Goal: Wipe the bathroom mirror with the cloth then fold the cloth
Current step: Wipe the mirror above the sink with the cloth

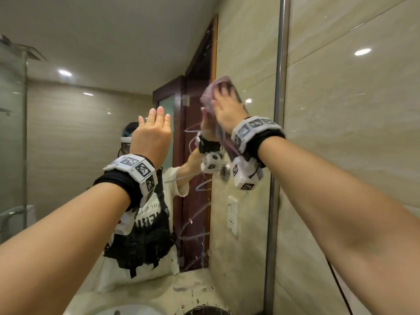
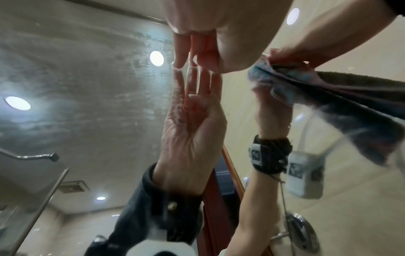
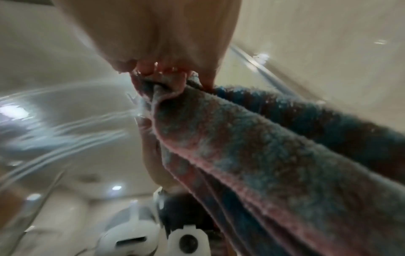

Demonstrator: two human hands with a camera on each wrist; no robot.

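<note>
The bathroom mirror [image 1: 91, 133] fills the left and middle of the head view and carries smears and wet streaks [image 1: 195, 223]. My right hand [image 1: 227, 105] holds the pink and blue cloth [image 1: 209, 94] against the glass near the mirror's right edge. Its fingers dig into the cloth's bunched top [image 3: 171, 86]; the remaining cloth [image 3: 252, 152] hangs below the palm. My left hand [image 1: 154, 126] is raised to the left of it with straight fingers [image 2: 181, 52], whose tips touch the mirror [image 2: 87, 78]. It holds nothing.
A metal frame strip [image 1: 280, 87] bounds the mirror on the right, with glossy beige wall tiles [image 1: 352, 133] beyond it. Below lie the stone counter [image 1: 159, 292] and a white wash basin [image 1: 118, 311]. The glass reflects the person, a shower screen and a dark door.
</note>
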